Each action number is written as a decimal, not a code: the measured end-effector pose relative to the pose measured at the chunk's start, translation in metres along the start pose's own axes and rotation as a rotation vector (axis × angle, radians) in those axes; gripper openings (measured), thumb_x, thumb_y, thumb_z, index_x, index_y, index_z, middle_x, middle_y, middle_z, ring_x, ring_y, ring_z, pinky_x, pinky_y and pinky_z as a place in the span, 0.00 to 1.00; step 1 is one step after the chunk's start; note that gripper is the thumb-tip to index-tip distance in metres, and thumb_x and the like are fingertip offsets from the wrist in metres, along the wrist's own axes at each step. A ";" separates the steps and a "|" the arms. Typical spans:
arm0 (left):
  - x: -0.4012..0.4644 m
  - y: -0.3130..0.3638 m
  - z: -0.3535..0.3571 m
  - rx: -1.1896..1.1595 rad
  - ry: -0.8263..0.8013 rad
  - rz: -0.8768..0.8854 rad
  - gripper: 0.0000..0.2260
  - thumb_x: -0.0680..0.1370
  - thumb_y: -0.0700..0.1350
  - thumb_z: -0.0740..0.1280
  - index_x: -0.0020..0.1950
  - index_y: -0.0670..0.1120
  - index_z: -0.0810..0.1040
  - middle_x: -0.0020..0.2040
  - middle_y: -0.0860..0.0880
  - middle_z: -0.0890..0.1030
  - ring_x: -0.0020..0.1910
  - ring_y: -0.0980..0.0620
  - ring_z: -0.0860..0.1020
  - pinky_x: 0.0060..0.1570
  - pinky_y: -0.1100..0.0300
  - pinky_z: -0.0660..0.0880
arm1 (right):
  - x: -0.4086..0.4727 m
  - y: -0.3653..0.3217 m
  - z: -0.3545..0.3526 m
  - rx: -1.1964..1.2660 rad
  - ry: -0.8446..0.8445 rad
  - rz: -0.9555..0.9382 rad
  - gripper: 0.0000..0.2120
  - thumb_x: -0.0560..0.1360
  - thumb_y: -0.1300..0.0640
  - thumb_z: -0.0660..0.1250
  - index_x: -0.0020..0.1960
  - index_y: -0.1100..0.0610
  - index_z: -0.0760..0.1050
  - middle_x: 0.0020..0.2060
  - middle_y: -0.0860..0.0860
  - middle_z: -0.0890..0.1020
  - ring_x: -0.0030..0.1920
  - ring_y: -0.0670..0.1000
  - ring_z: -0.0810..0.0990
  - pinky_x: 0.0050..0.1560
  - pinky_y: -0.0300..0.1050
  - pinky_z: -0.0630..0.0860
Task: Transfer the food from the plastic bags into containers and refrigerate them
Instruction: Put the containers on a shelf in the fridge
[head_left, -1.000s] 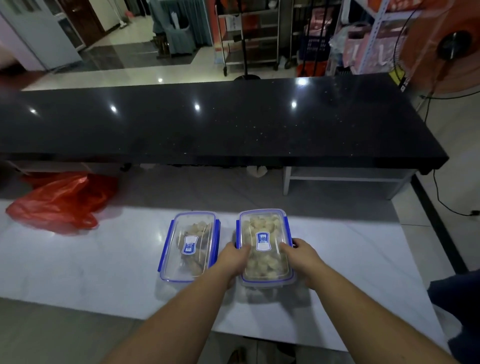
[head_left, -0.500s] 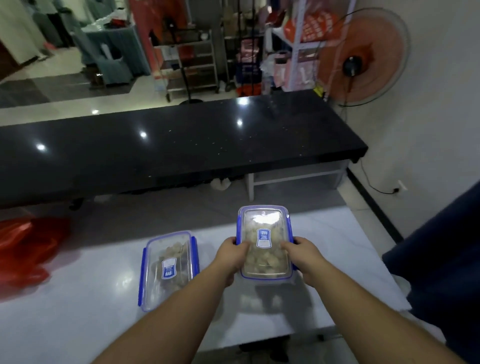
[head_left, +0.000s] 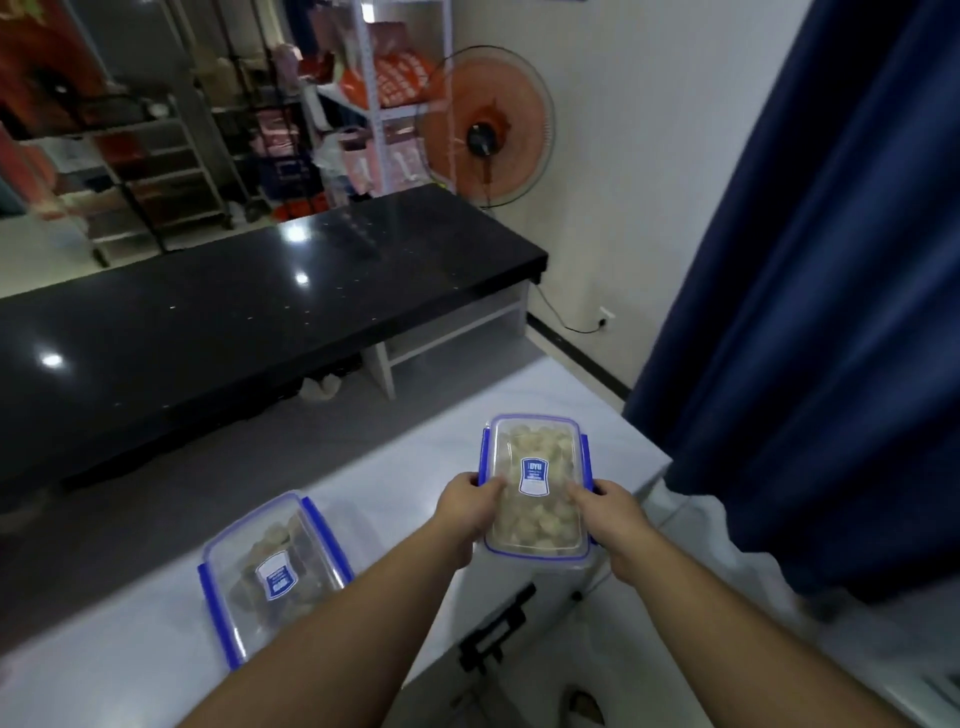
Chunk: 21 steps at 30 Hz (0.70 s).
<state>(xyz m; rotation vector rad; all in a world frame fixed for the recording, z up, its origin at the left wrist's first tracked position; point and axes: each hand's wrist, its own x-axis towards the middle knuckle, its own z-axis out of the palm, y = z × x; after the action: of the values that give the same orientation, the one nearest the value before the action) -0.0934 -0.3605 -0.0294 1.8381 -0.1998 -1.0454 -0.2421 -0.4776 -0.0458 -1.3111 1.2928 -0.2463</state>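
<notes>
A clear lidded container with blue clips (head_left: 535, 483), full of pale food pieces, is held in the air above the right end of the white marble table (head_left: 405, 467). My left hand (head_left: 470, 512) grips its left side and my right hand (head_left: 615, 514) grips its right side. A second container of the same kind (head_left: 272, 574), holding darker food, lies on the table at the lower left, apart from both hands.
A dark blue curtain (head_left: 810, 312) hangs close on the right. A long black counter (head_left: 234, 322) runs behind the table. An orange fan (head_left: 485, 135) stands by the wall, with metal shelves (head_left: 156, 171) further back. A black handle (head_left: 493, 634) shows below the table edge.
Both hands lifted the pale-food container off the table and carried it right. My view swung right: the red bag left the frame and the blue curtain came in.
</notes>
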 end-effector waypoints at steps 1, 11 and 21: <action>-0.002 0.001 0.009 0.011 -0.030 0.005 0.08 0.82 0.48 0.66 0.56 0.45 0.80 0.49 0.48 0.84 0.45 0.51 0.84 0.35 0.61 0.78 | -0.004 0.005 -0.010 0.026 0.022 0.009 0.12 0.76 0.43 0.70 0.52 0.51 0.82 0.46 0.49 0.88 0.48 0.54 0.88 0.56 0.57 0.84; -0.031 0.004 0.118 0.162 -0.253 0.074 0.08 0.81 0.46 0.67 0.55 0.43 0.81 0.49 0.45 0.86 0.47 0.46 0.86 0.44 0.52 0.85 | -0.052 0.054 -0.115 0.218 0.208 0.050 0.12 0.77 0.61 0.65 0.58 0.51 0.80 0.50 0.51 0.87 0.50 0.54 0.87 0.55 0.56 0.84; -0.098 -0.014 0.279 0.297 -0.438 0.123 0.12 0.80 0.48 0.69 0.59 0.43 0.82 0.50 0.46 0.87 0.47 0.47 0.87 0.44 0.54 0.85 | -0.109 0.139 -0.260 0.443 0.454 0.056 0.08 0.77 0.61 0.69 0.51 0.49 0.81 0.47 0.50 0.88 0.48 0.54 0.88 0.55 0.56 0.84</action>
<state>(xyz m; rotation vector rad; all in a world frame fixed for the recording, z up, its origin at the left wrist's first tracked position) -0.3618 -0.4857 -0.0287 1.8029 -0.7545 -1.3764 -0.5552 -0.4927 -0.0287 -0.8625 1.5387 -0.7787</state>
